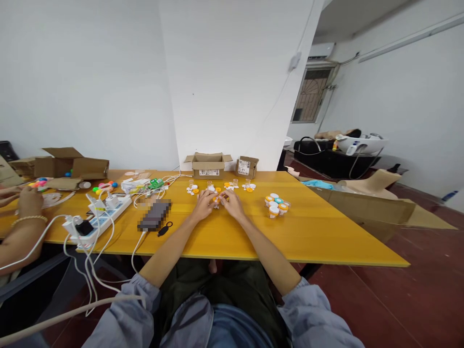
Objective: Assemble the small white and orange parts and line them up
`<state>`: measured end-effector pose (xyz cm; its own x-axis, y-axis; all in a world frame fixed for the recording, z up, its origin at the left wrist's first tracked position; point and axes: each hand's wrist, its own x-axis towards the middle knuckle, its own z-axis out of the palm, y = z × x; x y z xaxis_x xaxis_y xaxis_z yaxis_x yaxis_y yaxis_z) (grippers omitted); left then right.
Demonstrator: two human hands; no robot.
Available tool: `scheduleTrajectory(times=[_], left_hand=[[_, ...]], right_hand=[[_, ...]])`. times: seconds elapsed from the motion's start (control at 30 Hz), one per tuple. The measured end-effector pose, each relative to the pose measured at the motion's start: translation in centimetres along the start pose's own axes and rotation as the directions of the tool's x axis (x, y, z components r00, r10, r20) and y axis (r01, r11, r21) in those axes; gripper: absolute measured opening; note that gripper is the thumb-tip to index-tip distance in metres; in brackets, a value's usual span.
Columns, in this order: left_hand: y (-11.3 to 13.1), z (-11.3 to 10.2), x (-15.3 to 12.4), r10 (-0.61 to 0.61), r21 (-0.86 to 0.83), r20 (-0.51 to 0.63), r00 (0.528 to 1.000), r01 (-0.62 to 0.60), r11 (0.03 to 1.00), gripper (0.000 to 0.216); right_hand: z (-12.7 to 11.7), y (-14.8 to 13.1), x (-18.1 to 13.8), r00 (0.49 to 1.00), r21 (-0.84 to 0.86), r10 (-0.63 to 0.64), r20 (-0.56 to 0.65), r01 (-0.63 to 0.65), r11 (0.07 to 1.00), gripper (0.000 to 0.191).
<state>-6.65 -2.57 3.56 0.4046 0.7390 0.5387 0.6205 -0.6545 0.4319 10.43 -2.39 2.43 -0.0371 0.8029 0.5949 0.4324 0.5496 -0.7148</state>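
Note:
My left hand (204, 205) and my right hand (232, 203) meet over the table, fingers bent and close together around small white and orange parts (216, 201). What each hand pinches is too small to make out. Beyond the fingers lie little groups of loose pieces: an orange ring-like part (195, 191), a white disc (253, 186) and small clear cups (235, 182). To the right of my right hand stands a cluster of small clear jars with orange, white and teal lids (274, 209).
Two cardboard boxes, one open (208, 166) and one smaller (247, 167), stand by the wall. Left are a power strip (105, 220) with tangled white cables, a blurred dark device (154, 215) and a black strap (165, 229). A co-worker's arm (27, 227) is at far left.

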Motion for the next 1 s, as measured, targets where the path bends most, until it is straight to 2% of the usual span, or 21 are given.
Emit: scheduleTrajectory(times=[0.3, 0.5, 0.63, 1.0], left_hand=[[-0.62, 0.2, -0.06, 0.001, -0.094, -0.016, 1.0, -0.003, 0.996, 0.032], [-0.73, 0.3, 0.19, 0.012, -0.257, -0.011, 1.0, -0.014, 0.966, 0.028], [-0.61, 0.46, 0.27, -0.031, -0.394, 0.013, 0.999, 0.034, 0.918, 0.027], [-0.86, 0.77, 0.37, -0.087, -0.53, 0.048, 0.995, 0.099, 0.842, 0.028]], right_hand=[[0.35, -0.5, -0.29, 0.996, 0.131, 0.072, 0.061, -0.08, 0.988, 0.006], [-0.12, -0.52, -0.25, 0.995, 0.06, 0.048, 0.085, -0.053, 0.997, 0.01], [-0.23, -0.17, -0.19, 0.993, 0.035, 0.05, 0.105, -0.054, 0.998, 0.01], [-0.28, 0.18, -0.17, 0.995, -0.028, 0.042, 0.087, -0.04, 0.999, 0.006]])
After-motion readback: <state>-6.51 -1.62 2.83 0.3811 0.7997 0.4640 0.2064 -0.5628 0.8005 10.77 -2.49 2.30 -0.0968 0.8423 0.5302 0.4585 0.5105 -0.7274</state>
